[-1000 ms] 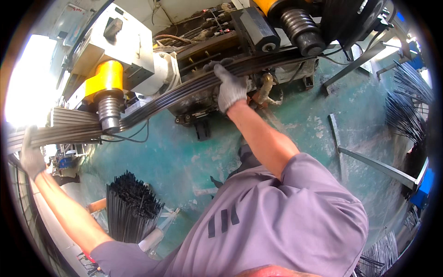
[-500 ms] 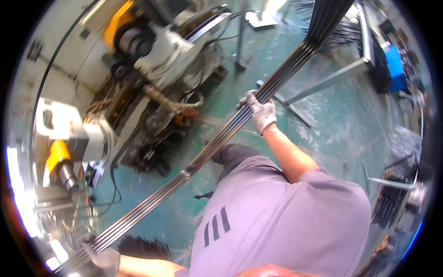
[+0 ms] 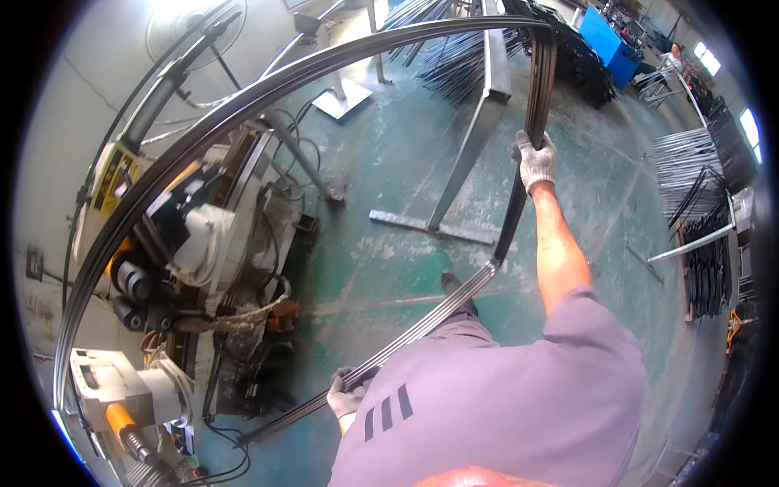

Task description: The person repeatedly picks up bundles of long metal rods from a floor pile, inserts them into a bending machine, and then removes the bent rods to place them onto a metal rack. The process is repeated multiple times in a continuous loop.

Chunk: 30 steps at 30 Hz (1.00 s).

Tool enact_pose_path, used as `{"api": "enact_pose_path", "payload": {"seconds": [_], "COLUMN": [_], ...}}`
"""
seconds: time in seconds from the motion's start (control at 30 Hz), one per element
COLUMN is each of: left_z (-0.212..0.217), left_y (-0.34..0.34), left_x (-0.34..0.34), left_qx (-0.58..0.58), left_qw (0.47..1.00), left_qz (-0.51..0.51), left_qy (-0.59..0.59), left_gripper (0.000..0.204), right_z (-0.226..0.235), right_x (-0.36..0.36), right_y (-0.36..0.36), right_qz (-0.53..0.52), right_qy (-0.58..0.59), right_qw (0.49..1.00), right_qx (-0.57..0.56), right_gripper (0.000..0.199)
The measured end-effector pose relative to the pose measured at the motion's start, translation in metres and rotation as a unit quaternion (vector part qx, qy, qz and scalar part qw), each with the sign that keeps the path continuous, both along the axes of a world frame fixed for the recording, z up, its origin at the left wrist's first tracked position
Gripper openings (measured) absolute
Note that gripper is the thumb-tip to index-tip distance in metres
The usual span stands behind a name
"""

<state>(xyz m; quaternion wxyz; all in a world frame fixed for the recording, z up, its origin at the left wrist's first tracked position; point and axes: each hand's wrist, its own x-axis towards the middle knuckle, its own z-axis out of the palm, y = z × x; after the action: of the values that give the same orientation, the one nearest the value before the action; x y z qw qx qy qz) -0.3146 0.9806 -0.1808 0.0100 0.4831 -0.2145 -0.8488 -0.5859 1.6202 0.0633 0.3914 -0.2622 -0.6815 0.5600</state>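
A bundle of several thin dark metal bars (image 3: 422, 323), bent at corners into a large angular loop, spans most of the view. My right hand (image 3: 538, 162), in a whitish knit work glove, is closed round its right-hand length, below the far corner. Closer to my body, my left hand (image 3: 346, 399), gloved alike, grips the near length, whose end reaches down to the left. The bars lie side by side and lean across in front of my grey shirt. Part of the left hand's fingers is hidden behind the bars.
Machinery with white housings (image 3: 109, 381) and orange-yellow parts stands along the left. Ahead, a steel stand (image 3: 460, 166) rests on the green floor (image 3: 357, 268) beside piles of dark rods (image 3: 454, 65). A blue box (image 3: 610, 45) and racks of bars (image 3: 690, 162) line the right, with a person far off.
The bundle has swung round and more of its bent loop shows at the upper left. My right hand has moved right and outward; my left hand is closer to my body.
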Motion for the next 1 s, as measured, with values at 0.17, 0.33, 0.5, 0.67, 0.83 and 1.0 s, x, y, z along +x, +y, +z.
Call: {"api": "enact_pose_path", "payload": {"seconds": [0.17, 0.33, 0.5, 0.67, 0.83, 1.0], "left_z": [-0.029, 0.017, 0.063, 0.084, 0.087, 0.057], "left_y": [0.164, 0.261, 0.305, 0.320, 0.322, 0.328], "left_x": [-0.058, -0.128, -0.178, -0.203, -0.196, -0.198], "left_qx": [-0.074, -0.132, -0.322, -0.362, -0.362, -0.299], "left_qw": [0.963, 0.932, 0.860, 0.861, 0.840, 0.839], "left_qz": [-0.247, -0.336, -0.397, -0.355, -0.404, -0.455], "left_qy": [-0.076, 0.007, 0.004, -0.034, -0.011, -0.012], "left_gripper": [0.025, 0.030, 0.030, 0.029, 0.030, 0.038], "right_z": [-0.028, -0.078, -0.112, -0.068, -0.001, -0.080], "right_x": [-0.086, -0.147, -0.190, -0.260, -0.312, -0.200], "right_y": [0.132, 0.206, 0.269, 0.365, 0.404, 0.277], "right_qz": [-0.005, -0.044, -0.029, -0.011, -0.155, -0.118], "right_qy": [-0.124, -0.248, -0.202, -0.189, -0.166, -0.049], "right_qw": [0.982, 0.949, 0.952, 0.890, 0.878, 0.895], "right_qx": [0.141, 0.190, 0.228, 0.414, 0.420, 0.426], "right_gripper": [0.036, 0.048, 0.039, 0.030, 0.039, 0.049]}}
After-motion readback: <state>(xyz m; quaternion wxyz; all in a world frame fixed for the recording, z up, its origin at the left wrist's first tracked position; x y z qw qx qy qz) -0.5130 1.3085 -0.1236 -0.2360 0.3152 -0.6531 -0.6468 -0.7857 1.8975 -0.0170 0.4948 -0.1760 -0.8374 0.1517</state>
